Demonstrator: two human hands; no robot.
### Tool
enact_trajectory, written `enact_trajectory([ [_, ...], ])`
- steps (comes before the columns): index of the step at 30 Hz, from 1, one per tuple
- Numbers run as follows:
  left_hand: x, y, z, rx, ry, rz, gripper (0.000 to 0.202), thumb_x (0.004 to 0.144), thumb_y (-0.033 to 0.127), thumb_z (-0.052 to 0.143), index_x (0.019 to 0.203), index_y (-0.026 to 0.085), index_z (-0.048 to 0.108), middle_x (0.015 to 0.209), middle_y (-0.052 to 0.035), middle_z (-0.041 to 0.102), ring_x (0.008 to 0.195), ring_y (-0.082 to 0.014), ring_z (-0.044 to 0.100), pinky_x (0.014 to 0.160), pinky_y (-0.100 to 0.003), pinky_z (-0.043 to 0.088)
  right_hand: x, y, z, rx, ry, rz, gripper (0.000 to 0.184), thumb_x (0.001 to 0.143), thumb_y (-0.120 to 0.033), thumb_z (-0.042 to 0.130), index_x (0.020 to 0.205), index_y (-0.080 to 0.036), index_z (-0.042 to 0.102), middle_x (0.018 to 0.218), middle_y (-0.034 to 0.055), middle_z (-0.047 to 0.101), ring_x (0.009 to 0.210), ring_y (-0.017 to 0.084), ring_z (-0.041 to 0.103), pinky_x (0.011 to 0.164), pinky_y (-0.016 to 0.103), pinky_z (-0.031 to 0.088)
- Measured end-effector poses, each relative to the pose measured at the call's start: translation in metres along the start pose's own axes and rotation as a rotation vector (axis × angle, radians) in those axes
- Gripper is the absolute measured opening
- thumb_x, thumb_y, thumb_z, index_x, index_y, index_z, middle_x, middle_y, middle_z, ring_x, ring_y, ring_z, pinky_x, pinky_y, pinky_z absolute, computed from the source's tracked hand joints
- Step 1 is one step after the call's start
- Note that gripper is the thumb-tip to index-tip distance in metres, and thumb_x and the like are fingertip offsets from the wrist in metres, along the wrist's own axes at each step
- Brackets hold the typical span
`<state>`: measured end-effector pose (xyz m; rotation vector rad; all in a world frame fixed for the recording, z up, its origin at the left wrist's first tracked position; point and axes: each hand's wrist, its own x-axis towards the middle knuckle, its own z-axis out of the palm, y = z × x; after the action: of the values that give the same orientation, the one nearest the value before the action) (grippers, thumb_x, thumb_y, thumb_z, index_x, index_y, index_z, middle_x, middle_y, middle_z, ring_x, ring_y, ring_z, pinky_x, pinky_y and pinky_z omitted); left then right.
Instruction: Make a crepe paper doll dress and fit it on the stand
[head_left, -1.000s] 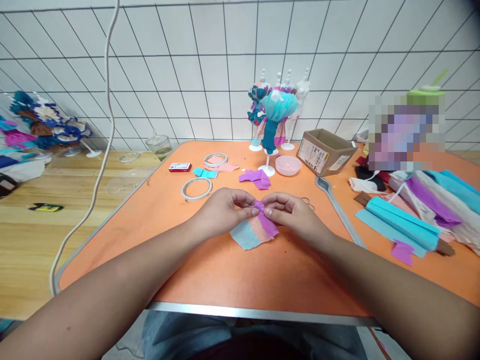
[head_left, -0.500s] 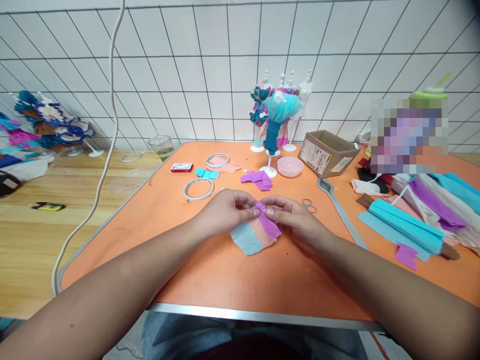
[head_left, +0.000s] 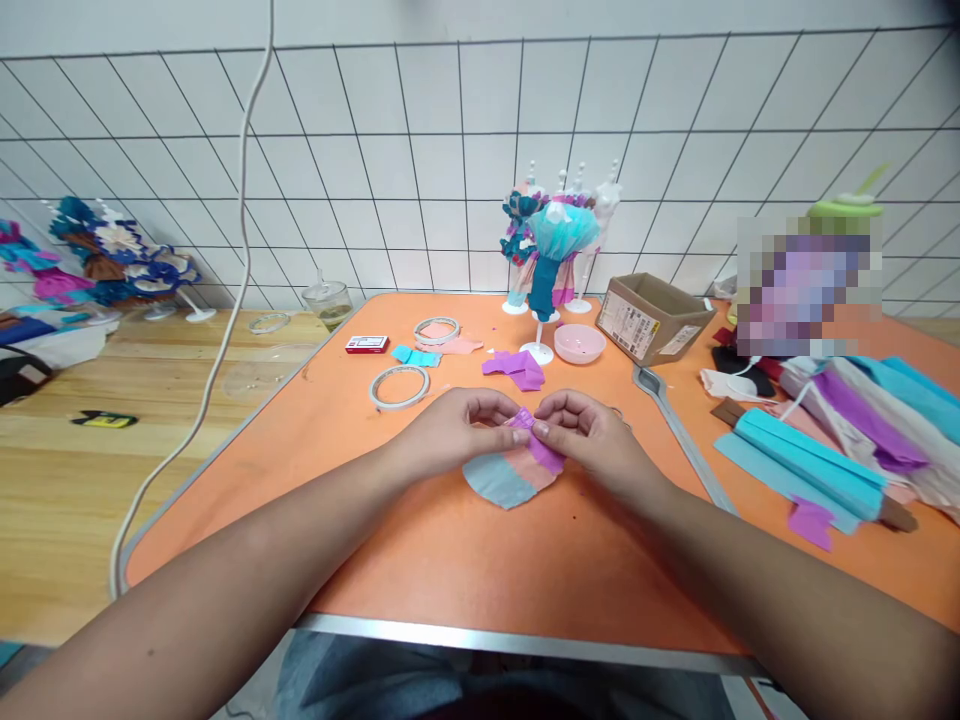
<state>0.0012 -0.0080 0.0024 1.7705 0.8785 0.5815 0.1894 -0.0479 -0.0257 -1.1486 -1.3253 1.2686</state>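
Observation:
Between my two hands is a piece of crepe paper (head_left: 501, 482) in bands of light blue, peach and purple, gathered along its upper purple edge. My left hand (head_left: 465, 425) pinches that edge from the left with thumb and fingers. From the right, my right hand (head_left: 589, 435) pinches the same purple band close to the left thumb. The lower, light blue part fans out just over the orange table. Just beyond my hands lies a loose purple crepe paper piece (head_left: 516, 369). Scissors, mostly hidden, are behind my right hand.
Tape rolls (head_left: 399, 387), a small red-and-white box (head_left: 367, 345) and a pink bowl (head_left: 580, 343) lie ahead. Behind them are dress-form stands (head_left: 555, 250) and a cardboard box (head_left: 652, 318). At right are a metal strip (head_left: 686, 440) and crepe paper rolls (head_left: 814, 465). A white cable (head_left: 244, 210) hangs left.
My fingers have shifted slightly along the purple edge, and its gathered part now looks flatter and more spread. The camera has tilted up a little. Both hands still grip the paper.

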Motion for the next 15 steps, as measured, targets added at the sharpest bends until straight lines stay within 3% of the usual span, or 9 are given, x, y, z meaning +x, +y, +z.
enact_trajectory([
  [4,-0.0001,0.0000,0.0031,0.159,0.111,0.005,0.026,0.072,0.039,0.070,0.086,0.017,0.072,0.085,-0.0025,0.072,0.083,-0.0164,0.065,0.080,-0.027,0.049,0.0014,0.0031,0.0001,0.028,-0.026,-0.005,0.029,0.070,-0.038,0.071,0.082,-0.018,0.054,0.070,-0.0034,0.053,0.063,0.009,0.051,0.058,0.022,0.040],
  [9,-0.0011,0.0015,0.0058,0.249,0.153,0.021,0.020,0.076,0.038,0.066,0.083,0.021,0.074,0.084,0.0002,0.074,0.081,-0.0149,0.067,0.077,-0.025,0.049,0.0017,0.0044,0.0007,0.028,-0.033,-0.006,0.032,0.068,-0.038,0.073,0.079,-0.018,0.052,0.069,-0.0043,0.051,0.062,0.008,0.048,0.056,0.021,0.038],
  [15,-0.0020,0.0010,0.0072,0.360,0.213,0.159,0.013,0.076,0.030,0.065,0.080,0.021,0.074,0.081,0.0004,0.074,0.077,-0.0138,0.065,0.073,-0.023,0.048,0.0007,0.0024,0.0016,-0.016,-0.028,-0.043,0.029,0.069,-0.037,0.073,0.077,-0.018,0.052,0.068,-0.0042,0.051,0.063,0.009,0.048,0.057,0.022,0.039],
])
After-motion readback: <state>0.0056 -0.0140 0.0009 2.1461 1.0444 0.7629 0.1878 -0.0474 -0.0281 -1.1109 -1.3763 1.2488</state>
